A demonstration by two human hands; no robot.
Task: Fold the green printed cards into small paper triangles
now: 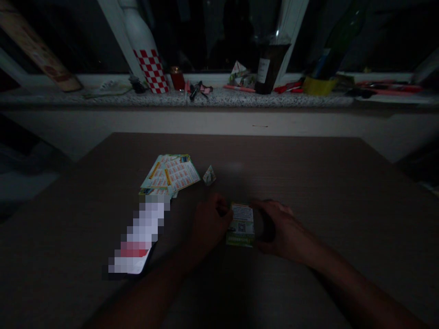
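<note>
Wood-grain tabletop with printed cards and a phone

The dim table [308, 173] spans the middle and lower frame. Left of centre lies an overlapping fan of printed cards [171, 173], with a small folded paper piece [209, 176] just to its right. Below the fan, at lower left, a lit phone [137, 246] lies slanted, its screen pixelated. Whether the green-edged card [241, 226] at lower centre touches the wood is unclear.

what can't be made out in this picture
All in the head view:
Card: its small print is too small and dim.
Whether the left hand grips it: lost in shadow.
Phone screen: blurred into blocks.
Card pile: lower layers covered by upper ones.
Checkered bottle: top cut off by upper edge.
</note>
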